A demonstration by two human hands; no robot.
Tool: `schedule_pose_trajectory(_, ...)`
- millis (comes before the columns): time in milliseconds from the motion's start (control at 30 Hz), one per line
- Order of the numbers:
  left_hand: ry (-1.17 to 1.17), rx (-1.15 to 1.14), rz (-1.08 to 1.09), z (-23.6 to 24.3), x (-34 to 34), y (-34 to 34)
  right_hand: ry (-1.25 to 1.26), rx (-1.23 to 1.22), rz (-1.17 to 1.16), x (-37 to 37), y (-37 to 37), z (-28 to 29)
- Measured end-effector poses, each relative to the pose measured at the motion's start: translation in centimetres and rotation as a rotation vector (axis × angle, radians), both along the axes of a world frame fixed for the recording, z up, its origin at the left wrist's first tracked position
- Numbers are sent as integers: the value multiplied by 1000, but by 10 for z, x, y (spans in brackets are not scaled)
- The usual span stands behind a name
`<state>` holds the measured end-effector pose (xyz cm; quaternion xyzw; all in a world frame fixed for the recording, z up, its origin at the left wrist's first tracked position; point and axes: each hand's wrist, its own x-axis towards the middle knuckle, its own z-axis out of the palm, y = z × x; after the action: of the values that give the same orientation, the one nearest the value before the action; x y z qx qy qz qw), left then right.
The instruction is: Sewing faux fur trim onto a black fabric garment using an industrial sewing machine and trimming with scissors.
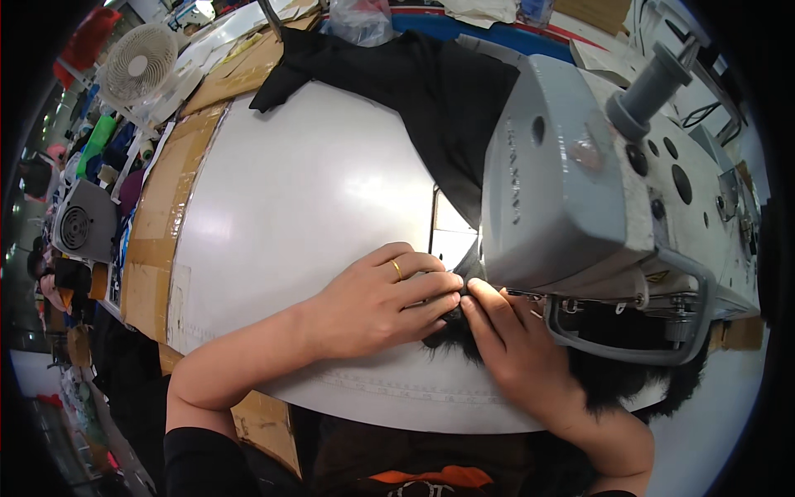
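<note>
Both hands meet in front of a grey and white sewing machine (555,166), pinching black fabric close to its needle area. My left hand (385,302), with a gold ring on one finger, has its fingertips closed on the fabric from the left. From the right, my right hand (517,348) presses thumb and fingers together on the same spot. Black furry fabric (454,338) shows under and between the hands, and more fur (613,373) lies right of my right wrist. The smooth black cloth (439,79) stretches from behind the machine head across the far table. The needle itself is hidden.
The white tabletop (298,190) has a curved front edge with a printed ruler. Taped cardboard (161,232) lines its left side. A thread-stand post (650,91) rises from the machine. A white fan (139,65) and a grey box-shaped device (85,222) stand at the left.
</note>
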<state>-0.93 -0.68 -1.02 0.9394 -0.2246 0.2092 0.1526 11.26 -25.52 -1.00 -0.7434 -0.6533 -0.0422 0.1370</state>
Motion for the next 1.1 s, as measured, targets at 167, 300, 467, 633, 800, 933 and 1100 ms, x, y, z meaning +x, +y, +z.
schedule_pose_trajectory(167,-22,-46,29,-3,10,-8,-21,-2,-64,4,-7,-15)
schedule_pose_trajectory(300,-69,-4,46,-5,16,-13,-229,59,21,20,-9,-14)
schedule_pose_trajectory(467,-19,12,55,-3,24,-11,-560,15,36,31,-7,-13)
schedule_pose_trajectory(633,-68,6,64,-9,23,-14,-330,-12,-71,25,-16,-26)
schedule_pose_trajectory(800,-56,18,84,-5,25,-13,-132,-20,-98,28,-17,-22)
schedule_pose_trajectory(933,-73,155,104,-3,20,-13,-142,40,-70,31,-5,-12)
schedule_pose_trajectory(1100,-98,153,102,-3,21,-12,-10,9,-81,30,-4,-16)
